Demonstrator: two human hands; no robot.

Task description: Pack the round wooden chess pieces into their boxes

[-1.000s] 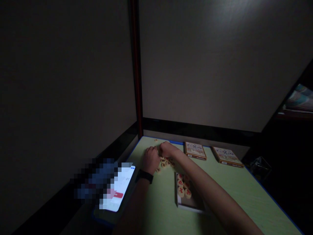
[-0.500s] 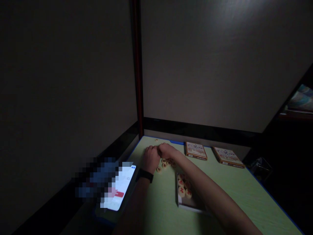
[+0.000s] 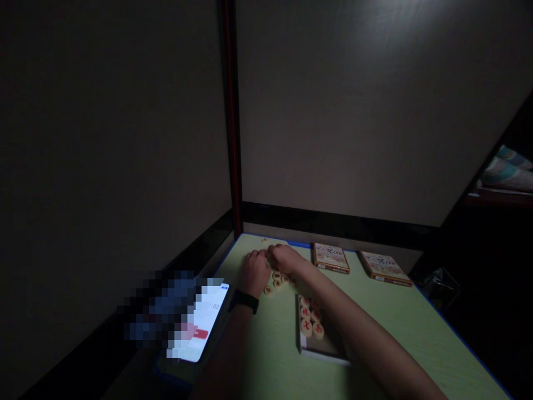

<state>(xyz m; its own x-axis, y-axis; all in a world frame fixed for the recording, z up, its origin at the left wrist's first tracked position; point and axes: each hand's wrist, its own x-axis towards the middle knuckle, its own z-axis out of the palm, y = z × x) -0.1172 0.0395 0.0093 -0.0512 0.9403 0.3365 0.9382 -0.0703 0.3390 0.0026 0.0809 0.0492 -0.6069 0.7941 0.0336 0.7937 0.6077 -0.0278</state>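
On the green table (image 3: 395,328), my left hand (image 3: 256,272) and my right hand (image 3: 283,259) are close together near the far left corner. Both have curled fingers; whatever they pinch is too small or hidden to name. Several round wooden pieces (image 3: 277,283) with dark characters lie just in front of my hands. An open box (image 3: 325,355) holds several round pieces with red characters (image 3: 306,328), partly covered by my right forearm. One more piece (image 3: 264,240) lies beyond my hands.
Two flat printed boxes, one in the middle (image 3: 331,257) and one to its right (image 3: 385,268), lie along the far edge. A lit phone (image 3: 208,322) stands at the left edge. Walls rise behind and left. A clear container (image 3: 439,286) is beyond the right edge.
The whole view has shifted slightly. My hands remain by the far left corner, with a small gap now showing between their fingers.
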